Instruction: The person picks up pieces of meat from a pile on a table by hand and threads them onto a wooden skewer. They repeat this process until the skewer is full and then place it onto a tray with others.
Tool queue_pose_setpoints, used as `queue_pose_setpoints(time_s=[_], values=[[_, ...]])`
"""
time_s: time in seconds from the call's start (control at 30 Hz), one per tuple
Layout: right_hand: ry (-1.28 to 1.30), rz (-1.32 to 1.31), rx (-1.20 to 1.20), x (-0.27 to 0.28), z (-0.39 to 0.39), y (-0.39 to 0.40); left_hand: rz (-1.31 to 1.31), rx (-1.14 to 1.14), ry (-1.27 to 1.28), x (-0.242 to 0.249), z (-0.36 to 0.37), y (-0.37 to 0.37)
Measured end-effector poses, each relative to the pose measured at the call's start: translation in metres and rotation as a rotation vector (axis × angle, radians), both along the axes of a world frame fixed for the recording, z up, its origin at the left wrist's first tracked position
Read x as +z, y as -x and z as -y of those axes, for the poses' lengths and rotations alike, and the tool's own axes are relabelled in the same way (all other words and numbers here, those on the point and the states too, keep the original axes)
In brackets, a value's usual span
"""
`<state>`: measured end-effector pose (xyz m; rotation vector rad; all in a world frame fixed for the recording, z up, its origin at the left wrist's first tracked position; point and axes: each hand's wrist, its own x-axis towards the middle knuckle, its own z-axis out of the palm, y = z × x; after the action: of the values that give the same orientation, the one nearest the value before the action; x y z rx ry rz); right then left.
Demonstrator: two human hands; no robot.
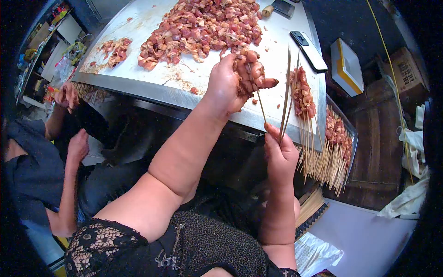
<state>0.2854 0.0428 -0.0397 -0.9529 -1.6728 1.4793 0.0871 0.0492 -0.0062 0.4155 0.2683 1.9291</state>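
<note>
My left hand (240, 81) is closed around pieces of raw meat (253, 64) above the front edge of the table. In my right hand (281, 150) are several thin wooden skewers (287, 97), pinched between thumb and fingers. One skewer (261, 105) slants up from my right hand to the meat in my left; its tip is hidden there. Just right of the held skewers, a small stack of meat skewers (302, 94) lies on the table with bare ends over the edge. A large heap of cut raw meat (198, 30) covers the table's middle.
A metal-edged white table (159, 81) stands before me. On it lie a phone (309, 51), a cleaver (282, 8) and a smaller meat pile (115, 51). A tray of finished skewers (337, 138) is at the right. Another person (41, 171) sits at left.
</note>
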Motion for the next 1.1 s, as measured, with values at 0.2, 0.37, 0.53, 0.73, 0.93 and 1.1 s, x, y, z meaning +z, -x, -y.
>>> queue_pose_setpoints(time_s=[0.2, 0.37, 0.53, 0.73, 0.93, 1.1], values=[[0.473, -0.198, 0.050, 0.014, 0.006, 0.009, 0.086, -0.027, -0.010, 0.005, 0.002, 0.000], [0.513, -0.251, 0.082, 0.013, 0.008, 0.014, 0.131, -0.041, 0.009, 0.010, 0.001, -0.001], [0.206, -0.192, 0.003, -0.005, 0.011, 0.016, 0.082, -0.023, 0.017, 0.012, 0.001, -0.002], [-0.039, -0.077, -0.038, -0.002, 0.011, 0.019, 0.108, -0.075, -0.062, 0.005, -0.002, -0.004], [0.209, -0.222, 0.002, 0.008, 0.010, 0.019, 0.084, -0.101, -0.093, 0.002, -0.004, -0.007], [0.471, -0.322, 0.021, 0.017, 0.008, 0.019, 0.084, -0.122, -0.120, 0.003, -0.004, -0.012]])
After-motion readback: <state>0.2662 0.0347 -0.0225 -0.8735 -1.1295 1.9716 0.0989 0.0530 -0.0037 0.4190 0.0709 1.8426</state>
